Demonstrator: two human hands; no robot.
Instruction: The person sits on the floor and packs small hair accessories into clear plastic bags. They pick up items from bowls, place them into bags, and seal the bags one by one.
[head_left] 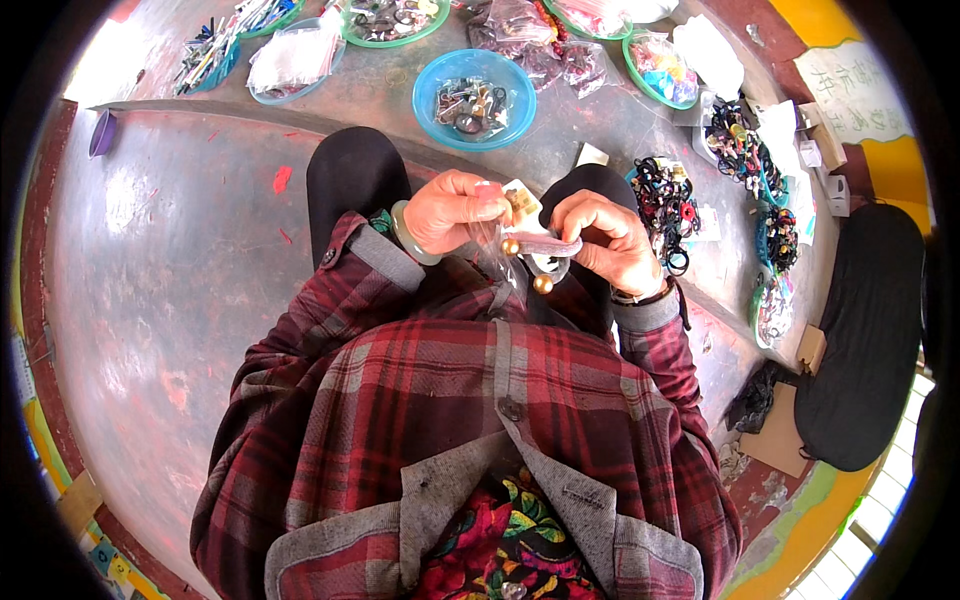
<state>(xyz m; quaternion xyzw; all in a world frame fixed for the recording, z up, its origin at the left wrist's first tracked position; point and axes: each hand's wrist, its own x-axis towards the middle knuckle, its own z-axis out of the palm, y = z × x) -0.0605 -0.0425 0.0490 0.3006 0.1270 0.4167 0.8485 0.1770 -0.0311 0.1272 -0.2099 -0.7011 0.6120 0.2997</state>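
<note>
Above my lap, my left hand [452, 212] pinches a small clear plastic bag [508, 268] by its upper part. A small pale card [522, 203] shows beside those fingertips; whether it lies inside the bag I cannot tell. My right hand [607, 243] is closed on a dusty-pink hair tie [543, 244] with gold beads [543, 284] at its end. The hair tie touches or overlaps the bag's edge. Part of a clear or grey loop shows below it, close to the right fingers.
Beyond my knees stands a blue bowl [474, 60] of dark hair ties. Green-rimmed baskets [448, 12] and bagged goods [540, 45] lie farther off. At right are heaps of black hair ties [664, 205], a cardboard piece [776, 432] and a long black cushion [862, 340]. A purple cup [103, 133] sits far left.
</note>
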